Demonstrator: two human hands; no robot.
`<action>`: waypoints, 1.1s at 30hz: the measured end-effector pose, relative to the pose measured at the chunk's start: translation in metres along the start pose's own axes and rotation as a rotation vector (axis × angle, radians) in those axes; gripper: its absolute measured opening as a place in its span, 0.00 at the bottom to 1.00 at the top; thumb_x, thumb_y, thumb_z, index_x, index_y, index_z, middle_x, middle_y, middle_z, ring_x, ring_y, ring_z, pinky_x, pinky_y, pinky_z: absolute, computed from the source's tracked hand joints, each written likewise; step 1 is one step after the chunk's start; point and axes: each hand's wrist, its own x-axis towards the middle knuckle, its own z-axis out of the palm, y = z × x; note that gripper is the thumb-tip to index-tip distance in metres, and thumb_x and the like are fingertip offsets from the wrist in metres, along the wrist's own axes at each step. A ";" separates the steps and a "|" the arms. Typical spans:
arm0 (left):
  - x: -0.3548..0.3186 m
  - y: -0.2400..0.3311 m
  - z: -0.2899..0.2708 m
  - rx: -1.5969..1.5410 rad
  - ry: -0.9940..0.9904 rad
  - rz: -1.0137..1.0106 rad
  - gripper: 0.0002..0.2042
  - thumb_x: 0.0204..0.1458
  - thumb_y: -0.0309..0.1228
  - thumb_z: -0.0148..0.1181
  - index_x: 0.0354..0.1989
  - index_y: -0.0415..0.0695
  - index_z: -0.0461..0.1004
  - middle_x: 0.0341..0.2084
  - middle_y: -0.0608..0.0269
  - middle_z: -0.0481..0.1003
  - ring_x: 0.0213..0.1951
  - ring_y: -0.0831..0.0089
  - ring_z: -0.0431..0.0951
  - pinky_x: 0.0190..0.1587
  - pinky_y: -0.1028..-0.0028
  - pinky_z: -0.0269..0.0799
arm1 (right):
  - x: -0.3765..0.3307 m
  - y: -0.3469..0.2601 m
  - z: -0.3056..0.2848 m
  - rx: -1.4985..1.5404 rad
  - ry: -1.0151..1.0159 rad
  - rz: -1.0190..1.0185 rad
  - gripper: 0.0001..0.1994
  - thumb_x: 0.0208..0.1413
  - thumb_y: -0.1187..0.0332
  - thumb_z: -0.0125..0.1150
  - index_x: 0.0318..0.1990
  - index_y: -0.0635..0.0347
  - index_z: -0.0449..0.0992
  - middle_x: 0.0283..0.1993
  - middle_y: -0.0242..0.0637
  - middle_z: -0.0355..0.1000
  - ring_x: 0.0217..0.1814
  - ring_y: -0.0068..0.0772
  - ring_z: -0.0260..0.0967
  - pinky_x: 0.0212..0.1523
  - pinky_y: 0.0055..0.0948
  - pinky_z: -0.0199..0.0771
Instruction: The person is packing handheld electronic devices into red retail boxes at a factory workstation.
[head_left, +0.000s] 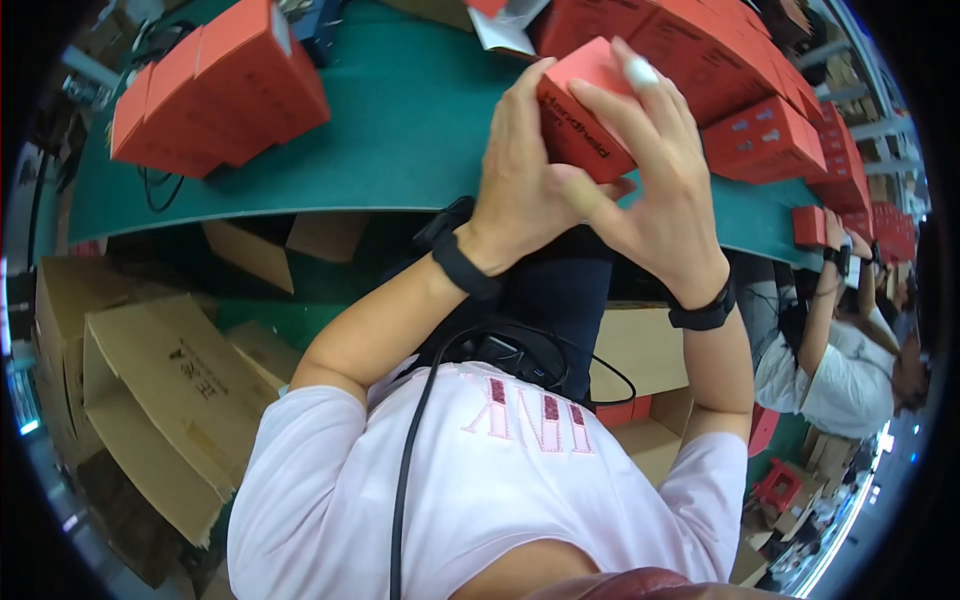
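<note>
A small red box (pixel 578 138) with dark print on its side is between my hands, tilted above the green table. My left hand (pixel 520 160) grips it along its left side, thumb across the near edge. My right hand (pixel 655 165) holds the right side, with its fingers reaching over the top; one finger has a white wrap. The fingers of the right hand are slightly blurred. Part of the box's right face is hidden behind that hand. Both wrists wear black bands.
Red boxes (pixel 225 85) stand in a row at the table's left, and more red boxes (pixel 690 50) are stacked at the back right. Open cardboard cartons (pixel 165 400) lie below left. At the far right, a person (pixel 840 365) handles a red box at the green table (pixel 400 120).
</note>
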 end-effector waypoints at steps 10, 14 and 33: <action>-0.011 0.005 -0.083 0.166 -0.234 -0.114 0.38 0.46 0.33 0.75 0.67 0.37 0.65 0.61 0.47 0.70 0.63 0.55 0.69 0.66 0.62 0.63 | 0.064 0.076 -0.108 -0.003 -0.543 0.666 0.36 0.49 0.59 0.71 0.63 0.66 0.68 0.66 0.56 0.65 0.67 0.47 0.65 0.64 0.36 0.67; -0.031 0.014 -0.132 0.101 -0.155 -0.302 0.20 0.51 0.28 0.70 0.53 0.39 0.78 0.50 0.52 0.78 0.55 0.61 0.77 0.61 0.66 0.68 | 0.016 0.205 -0.097 -0.015 -0.424 0.190 0.41 0.46 0.71 0.67 0.72 0.57 0.61 0.73 0.54 0.57 0.78 0.51 0.51 0.75 0.40 0.52; -0.067 0.016 -0.149 -0.037 0.004 -0.367 0.26 0.54 0.29 0.69 0.62 0.41 0.71 0.47 0.56 0.80 0.52 0.66 0.79 0.58 0.67 0.71 | 0.229 -0.054 0.177 0.301 -0.290 -0.311 0.44 0.52 0.57 0.70 0.74 0.59 0.55 0.76 0.60 0.48 0.77 0.62 0.48 0.75 0.47 0.51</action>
